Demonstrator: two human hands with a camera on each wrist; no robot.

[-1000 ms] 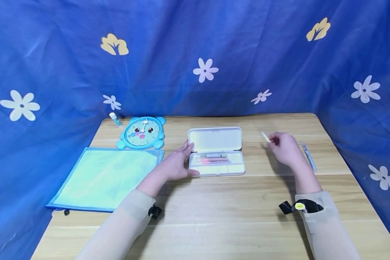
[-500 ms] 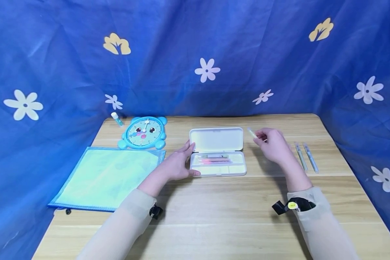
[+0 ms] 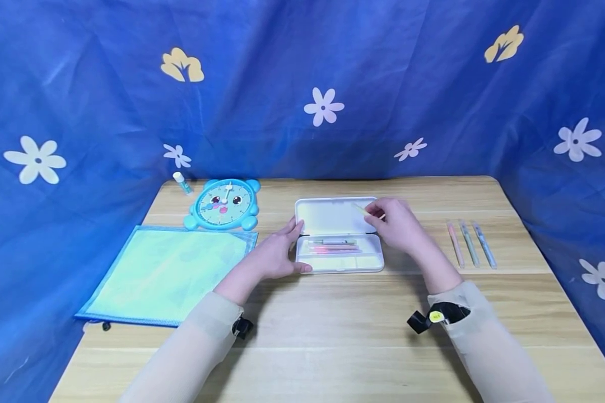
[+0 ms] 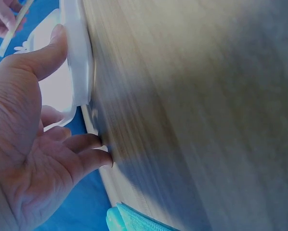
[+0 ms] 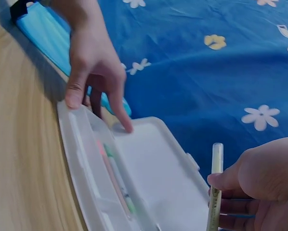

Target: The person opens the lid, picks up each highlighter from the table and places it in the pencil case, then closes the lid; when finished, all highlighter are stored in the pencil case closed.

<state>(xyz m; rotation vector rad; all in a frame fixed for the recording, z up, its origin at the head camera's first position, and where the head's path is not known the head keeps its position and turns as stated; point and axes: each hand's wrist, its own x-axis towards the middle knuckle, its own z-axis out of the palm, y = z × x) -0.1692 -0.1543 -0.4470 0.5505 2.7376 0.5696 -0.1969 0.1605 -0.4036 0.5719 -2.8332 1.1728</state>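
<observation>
The right hand [image 3: 398, 224] pinches a pale yellow pen [image 3: 361, 209] between thumb and fingers, at the right end of the open lid [image 3: 327, 218]; the pen's far end points across the lid in the head view. Whether pen and lid touch cannot be told. The left hand [image 3: 274, 254] has its fingers spread wide over the left end of the white pencil case [image 3: 333, 263]: the thumb rests on the front edge and a finger touches the lid side. Inside the case, a few pens [image 3: 335, 246] lie lengthwise in the back compartment, well within its walls.

To the right, a pink pen [image 3: 455, 244], a green pen [image 3: 469, 243] and a blue pen [image 3: 484, 245] lie side by side with narrow gaps, inside the counter's right edge. A stretch of wood separates them from the case, and a broad one runs from the case to the near side of the counter [image 3: 322, 347]. On the left, the mesh pouch [image 3: 166, 274] reaches close to the left edge. The blue toy clock [image 3: 223, 205] sits just behind it, and the glue stick [image 3: 182, 183] is near the back left corner.
</observation>
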